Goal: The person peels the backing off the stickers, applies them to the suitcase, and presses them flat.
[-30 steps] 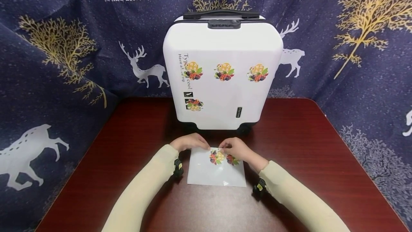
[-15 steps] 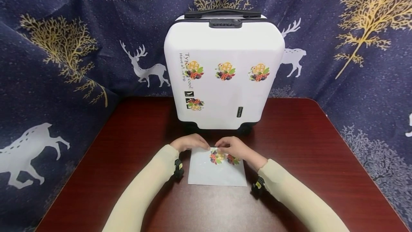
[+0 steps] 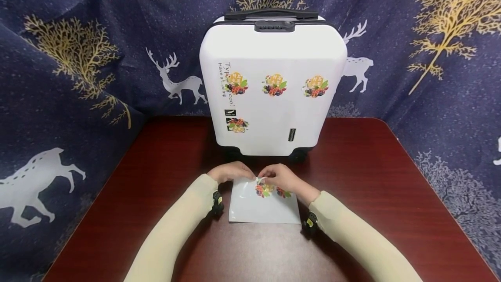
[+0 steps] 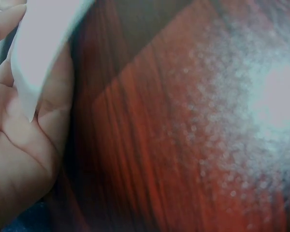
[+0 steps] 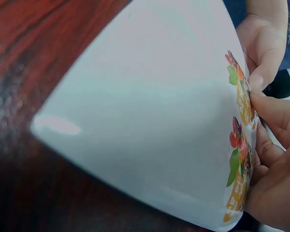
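Sticker sheet point(image 3: 264, 209) pinched by left hand point(image 3: 233, 172), right hand point(image 3: 282, 179); glossy reddish table point(image 3: 375, 186), navy deer-print cloth point(image 3: 133, 47) behind.

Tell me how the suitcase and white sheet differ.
The suitcase is bulky, the sheet smaller and thin. The suitcase stands on the table; the sheet is held by the left hand and right hand. The suitcase shows four fruit stickers, the sheet two. Both are mainly white.
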{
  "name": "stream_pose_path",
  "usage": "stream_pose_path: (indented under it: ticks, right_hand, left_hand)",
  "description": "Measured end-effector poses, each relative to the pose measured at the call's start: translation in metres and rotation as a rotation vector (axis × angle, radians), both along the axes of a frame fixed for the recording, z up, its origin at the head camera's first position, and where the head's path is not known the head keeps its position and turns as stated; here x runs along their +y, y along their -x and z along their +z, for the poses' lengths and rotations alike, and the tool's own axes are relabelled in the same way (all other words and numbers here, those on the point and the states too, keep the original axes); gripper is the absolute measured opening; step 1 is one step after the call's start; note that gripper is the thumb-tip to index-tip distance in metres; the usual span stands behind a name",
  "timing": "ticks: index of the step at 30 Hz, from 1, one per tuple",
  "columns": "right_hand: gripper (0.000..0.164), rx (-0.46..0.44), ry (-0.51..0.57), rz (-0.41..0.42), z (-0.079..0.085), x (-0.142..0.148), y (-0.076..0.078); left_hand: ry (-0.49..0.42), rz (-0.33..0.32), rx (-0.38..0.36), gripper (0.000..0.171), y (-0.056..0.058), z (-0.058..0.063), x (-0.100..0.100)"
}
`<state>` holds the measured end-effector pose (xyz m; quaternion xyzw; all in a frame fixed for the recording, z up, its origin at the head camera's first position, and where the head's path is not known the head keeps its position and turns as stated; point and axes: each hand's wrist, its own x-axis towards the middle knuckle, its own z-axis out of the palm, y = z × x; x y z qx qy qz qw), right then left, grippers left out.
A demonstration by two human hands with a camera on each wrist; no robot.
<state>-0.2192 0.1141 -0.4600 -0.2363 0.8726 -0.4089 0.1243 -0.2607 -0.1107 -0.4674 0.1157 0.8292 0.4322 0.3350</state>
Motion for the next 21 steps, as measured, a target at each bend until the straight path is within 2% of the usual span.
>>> stream_pose_path:
  ticks: [15,21]
  right_hand:
    - [0.015,0.025,-0.054,-0.013,0.0032,-0.0030,-0.0029]
    - [0.015,0.047,-0.056,-0.016,0.0034,-0.0047,-0.0020]
  left_hand:
    - [-0.081,-0.054,-0.087,0.035,0.0058,-0.0045,-0.0026]
    - [-0.097,-0.055,-0.111,0.036,0.0060,-0.0029,-0.0030]
